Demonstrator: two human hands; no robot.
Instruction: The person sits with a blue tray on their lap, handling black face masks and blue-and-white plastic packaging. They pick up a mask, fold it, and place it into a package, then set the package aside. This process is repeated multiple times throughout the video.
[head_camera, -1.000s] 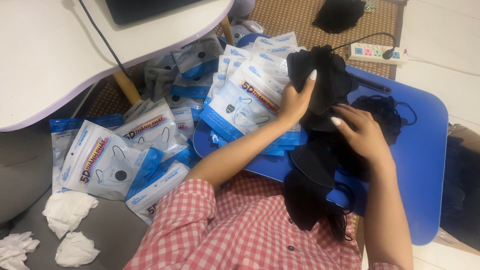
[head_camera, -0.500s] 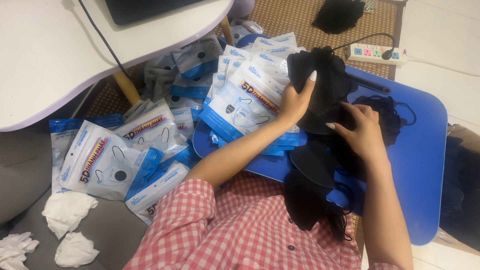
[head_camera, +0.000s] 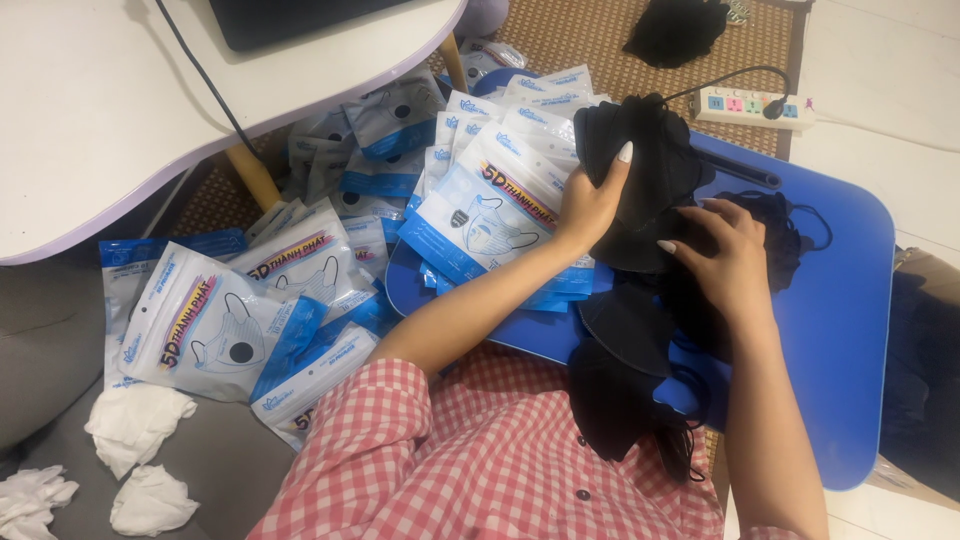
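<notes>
Matt black cloth masks (head_camera: 640, 160); glossy plastic packets (head_camera: 495, 215); smooth blue tray (head_camera: 840, 300)

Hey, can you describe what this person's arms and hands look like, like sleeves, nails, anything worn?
Both forearms are bare, with no watch, bracelet or rings that show. The left arm comes out of a short sleeve of a red-and-white checked shirt with small dark buttons. The left hand and right hand have long, pale-polished fingernails. No gloves.

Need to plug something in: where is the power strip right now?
In the head view the white power strip lies at upper right on the woven mat, just beyond the blue lap tray's far edge, a black plug in it.
</notes>
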